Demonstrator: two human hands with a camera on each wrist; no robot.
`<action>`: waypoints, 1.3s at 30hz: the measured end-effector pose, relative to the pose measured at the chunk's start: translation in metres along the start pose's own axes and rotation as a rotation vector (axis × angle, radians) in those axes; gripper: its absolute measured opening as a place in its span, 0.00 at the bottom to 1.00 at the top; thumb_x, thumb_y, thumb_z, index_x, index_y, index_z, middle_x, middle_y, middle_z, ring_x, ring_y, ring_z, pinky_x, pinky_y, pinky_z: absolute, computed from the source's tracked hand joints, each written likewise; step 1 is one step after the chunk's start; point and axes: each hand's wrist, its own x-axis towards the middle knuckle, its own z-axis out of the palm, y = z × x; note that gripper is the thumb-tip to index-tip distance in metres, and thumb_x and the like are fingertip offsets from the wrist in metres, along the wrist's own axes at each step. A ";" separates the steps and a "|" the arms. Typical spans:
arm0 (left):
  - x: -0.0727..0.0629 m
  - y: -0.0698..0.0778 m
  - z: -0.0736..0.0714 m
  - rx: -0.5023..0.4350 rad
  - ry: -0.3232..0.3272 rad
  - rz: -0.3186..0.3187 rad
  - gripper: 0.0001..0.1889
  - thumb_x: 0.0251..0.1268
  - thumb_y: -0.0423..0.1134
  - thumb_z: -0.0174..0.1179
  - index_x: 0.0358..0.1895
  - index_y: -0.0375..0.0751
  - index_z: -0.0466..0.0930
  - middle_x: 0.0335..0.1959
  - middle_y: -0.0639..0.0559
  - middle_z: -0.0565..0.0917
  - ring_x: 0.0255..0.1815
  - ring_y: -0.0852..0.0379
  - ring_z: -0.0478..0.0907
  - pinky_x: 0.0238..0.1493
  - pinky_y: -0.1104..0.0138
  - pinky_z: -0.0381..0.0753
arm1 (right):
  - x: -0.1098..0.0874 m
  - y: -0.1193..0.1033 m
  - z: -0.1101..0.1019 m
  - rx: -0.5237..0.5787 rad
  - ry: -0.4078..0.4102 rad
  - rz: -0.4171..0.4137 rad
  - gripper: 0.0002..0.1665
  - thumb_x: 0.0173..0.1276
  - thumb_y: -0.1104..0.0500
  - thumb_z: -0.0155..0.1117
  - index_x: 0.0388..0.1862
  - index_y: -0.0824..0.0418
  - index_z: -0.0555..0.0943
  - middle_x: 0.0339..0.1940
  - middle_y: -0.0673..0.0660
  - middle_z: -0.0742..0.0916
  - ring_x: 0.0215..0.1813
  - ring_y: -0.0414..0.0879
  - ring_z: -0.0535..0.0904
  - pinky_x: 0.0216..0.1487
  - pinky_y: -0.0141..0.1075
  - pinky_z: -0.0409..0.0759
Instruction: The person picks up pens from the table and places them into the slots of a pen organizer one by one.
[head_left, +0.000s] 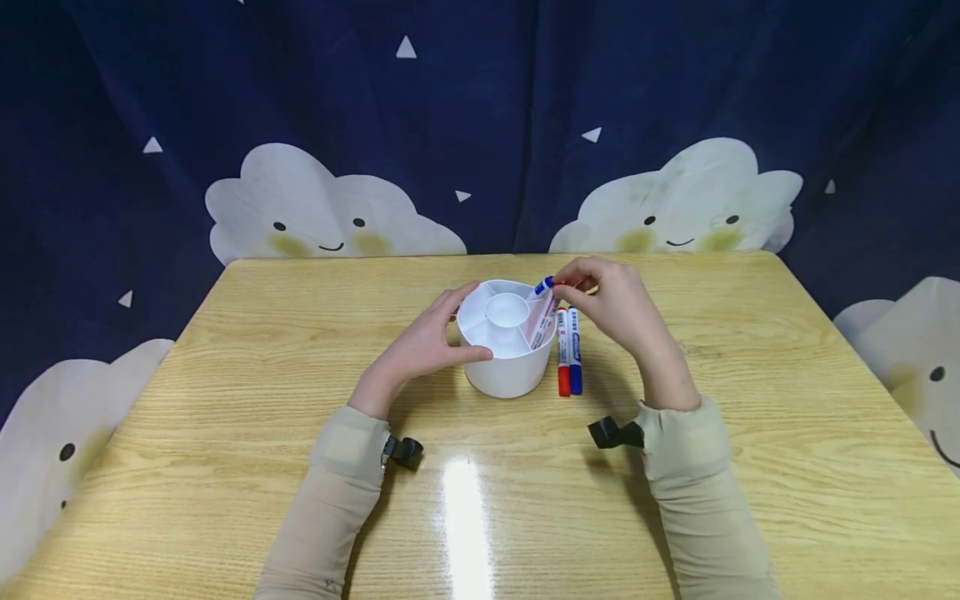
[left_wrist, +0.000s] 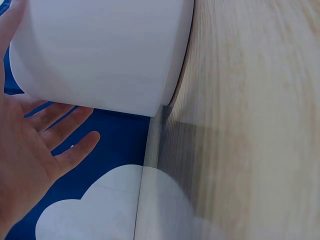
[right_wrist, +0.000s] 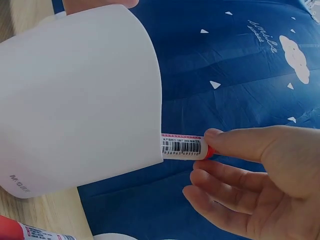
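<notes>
A round white desk organizer (head_left: 506, 375) with several compartments stands on the table. My left hand (head_left: 426, 340) holds it from the left, thumb along the near rim and fingers on the far side. In the left wrist view, the little finger is free of its wall (left_wrist: 100, 55). At the right rim, my right hand (head_left: 621, 307) pinches the red end of a white marker (right_wrist: 182, 146), whose body is inside a right-hand compartment. A marker with a blue end (head_left: 543, 286) leans in the compartment behind it.
Just right of the organizer, a red-capped marker (head_left: 564, 354) and a blue-capped marker (head_left: 575, 354) lie side by side on the wooden table (head_left: 225, 467). Behind the table's far edge hangs a dark blue curtain (head_left: 480, 108) with cloud patterns.
</notes>
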 end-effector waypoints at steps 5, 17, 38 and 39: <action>0.000 -0.001 -0.001 -0.002 0.002 0.000 0.51 0.42 0.59 0.68 0.71 0.52 0.49 0.64 0.53 0.63 0.60 0.55 0.64 0.62 0.57 0.65 | 0.001 0.003 -0.002 -0.009 0.002 0.018 0.11 0.65 0.56 0.59 0.40 0.60 0.81 0.34 0.57 0.85 0.36 0.50 0.80 0.38 0.41 0.78; 0.000 -0.001 -0.001 -0.011 0.000 -0.016 0.51 0.42 0.58 0.68 0.71 0.54 0.49 0.64 0.54 0.63 0.61 0.55 0.64 0.62 0.57 0.64 | 0.009 0.044 0.013 -0.039 -0.088 0.182 0.13 0.65 0.58 0.55 0.46 0.62 0.78 0.39 0.61 0.83 0.39 0.53 0.77 0.38 0.42 0.76; 0.001 -0.003 0.000 -0.006 -0.007 0.002 0.52 0.42 0.59 0.68 0.71 0.51 0.48 0.64 0.53 0.63 0.61 0.55 0.64 0.62 0.56 0.64 | 0.010 0.082 0.049 -0.086 -0.342 0.357 0.30 0.64 0.58 0.57 0.64 0.66 0.64 0.44 0.67 0.79 0.34 0.50 0.77 0.37 0.39 0.75; 0.001 -0.003 0.000 -0.005 -0.007 0.002 0.52 0.42 0.59 0.68 0.71 0.51 0.48 0.64 0.53 0.63 0.61 0.55 0.64 0.62 0.56 0.64 | 0.010 0.082 0.049 -0.089 -0.355 0.353 0.32 0.64 0.58 0.57 0.65 0.67 0.63 0.44 0.67 0.79 0.31 0.49 0.77 0.35 0.38 0.75</action>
